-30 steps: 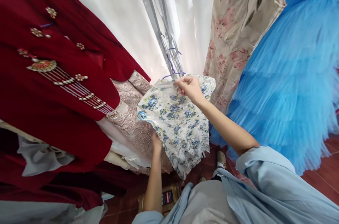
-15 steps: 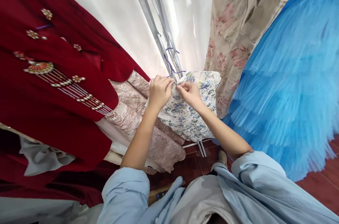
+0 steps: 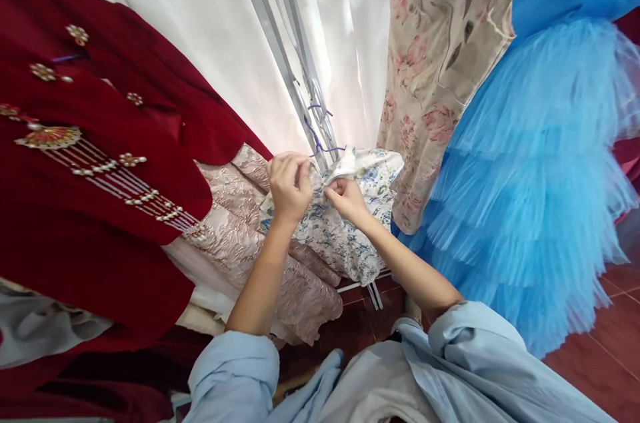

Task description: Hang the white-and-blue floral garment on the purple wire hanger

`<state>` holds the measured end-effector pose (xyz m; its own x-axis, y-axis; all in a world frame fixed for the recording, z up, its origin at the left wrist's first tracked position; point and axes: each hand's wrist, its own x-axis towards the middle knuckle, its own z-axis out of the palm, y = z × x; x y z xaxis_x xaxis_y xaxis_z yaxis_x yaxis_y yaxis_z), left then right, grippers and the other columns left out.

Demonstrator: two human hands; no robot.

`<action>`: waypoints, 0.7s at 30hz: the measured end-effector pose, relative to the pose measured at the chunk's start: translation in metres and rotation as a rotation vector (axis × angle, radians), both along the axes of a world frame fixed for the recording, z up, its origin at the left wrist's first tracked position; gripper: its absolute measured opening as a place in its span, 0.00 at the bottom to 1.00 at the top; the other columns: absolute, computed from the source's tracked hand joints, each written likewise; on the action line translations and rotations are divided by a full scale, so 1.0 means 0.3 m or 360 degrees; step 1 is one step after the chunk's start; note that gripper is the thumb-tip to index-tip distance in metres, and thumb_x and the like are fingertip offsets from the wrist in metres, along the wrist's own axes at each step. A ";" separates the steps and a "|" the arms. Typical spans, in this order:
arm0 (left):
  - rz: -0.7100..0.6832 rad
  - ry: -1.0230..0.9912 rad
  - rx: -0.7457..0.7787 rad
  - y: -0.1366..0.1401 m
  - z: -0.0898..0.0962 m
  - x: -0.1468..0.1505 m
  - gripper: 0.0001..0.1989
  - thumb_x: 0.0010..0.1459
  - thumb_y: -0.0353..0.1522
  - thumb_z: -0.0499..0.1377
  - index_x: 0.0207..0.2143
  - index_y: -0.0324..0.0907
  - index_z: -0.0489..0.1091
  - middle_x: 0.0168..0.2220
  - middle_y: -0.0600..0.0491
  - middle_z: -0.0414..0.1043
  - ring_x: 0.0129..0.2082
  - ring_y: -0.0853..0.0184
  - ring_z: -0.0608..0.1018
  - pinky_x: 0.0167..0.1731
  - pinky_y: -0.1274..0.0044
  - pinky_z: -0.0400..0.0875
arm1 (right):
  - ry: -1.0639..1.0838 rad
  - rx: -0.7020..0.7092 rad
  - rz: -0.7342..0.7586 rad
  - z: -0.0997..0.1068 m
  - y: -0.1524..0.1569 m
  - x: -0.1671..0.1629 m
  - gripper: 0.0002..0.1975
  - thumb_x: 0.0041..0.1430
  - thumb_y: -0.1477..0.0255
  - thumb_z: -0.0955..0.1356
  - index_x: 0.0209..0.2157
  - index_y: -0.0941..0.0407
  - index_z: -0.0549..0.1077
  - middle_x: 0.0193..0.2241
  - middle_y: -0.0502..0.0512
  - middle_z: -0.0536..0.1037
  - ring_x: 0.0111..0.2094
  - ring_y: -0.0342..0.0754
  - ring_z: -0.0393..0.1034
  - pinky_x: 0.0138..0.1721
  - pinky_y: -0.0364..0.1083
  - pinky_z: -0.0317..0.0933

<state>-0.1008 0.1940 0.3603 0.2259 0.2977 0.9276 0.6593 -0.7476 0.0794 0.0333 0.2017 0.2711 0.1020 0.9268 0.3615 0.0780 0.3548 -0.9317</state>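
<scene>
A small white garment with a blue floral print (image 3: pixel 320 236) hangs in front of me, a purple hanger (image 3: pixel 317 140) showing at its top. My left hand (image 3: pixel 290 188) is closed on the cloth at its upper left edge, fingers curled over with the thumb towards the middle. Beside it, a little lower, my right hand (image 3: pixel 349 200) pinches the cloth near the top opening. A flap of fabric stands folded up above my right fingers. Exactly what lies between the fingertips is hidden.
A grey metal stand (image 3: pixel 280 30) rises behind the hanger before white curtains (image 3: pixel 195 16). Left are a dark red beaded garment (image 3: pixel 125 210) and a pink textured skirt (image 3: pixel 240 230). Right hang a beige floral garment (image 3: pixel 420 90) and a blue tulle dress (image 3: pixel 530 183). Red tiles (image 3: pixel 580 356) cover the floor.
Both hands have come slightly down and left in view and a little further apart. The top edge of the floral garment is now folded up and more crumpled. The view has shifted somewhat.
</scene>
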 end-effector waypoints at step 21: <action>-0.0767 -0.1511 -0.0668 0.056 -0.107 -0.390 0.23 0.48 0.50 0.69 0.29 0.42 0.67 0.28 0.54 0.67 0.34 0.66 0.76 0.49 0.68 0.75 | -0.0404 -0.0646 0.0063 -0.643 -0.185 -0.067 0.12 0.49 0.68 0.66 0.18 0.55 0.62 0.14 0.47 0.63 0.20 0.42 0.57 0.23 0.41 0.48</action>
<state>-0.2179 0.2108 0.3283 -0.3381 0.6967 0.6327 -0.1482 -0.7033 0.6952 0.0133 0.1461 0.0782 0.0189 0.9996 -0.0213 0.3146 -0.0262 -0.9489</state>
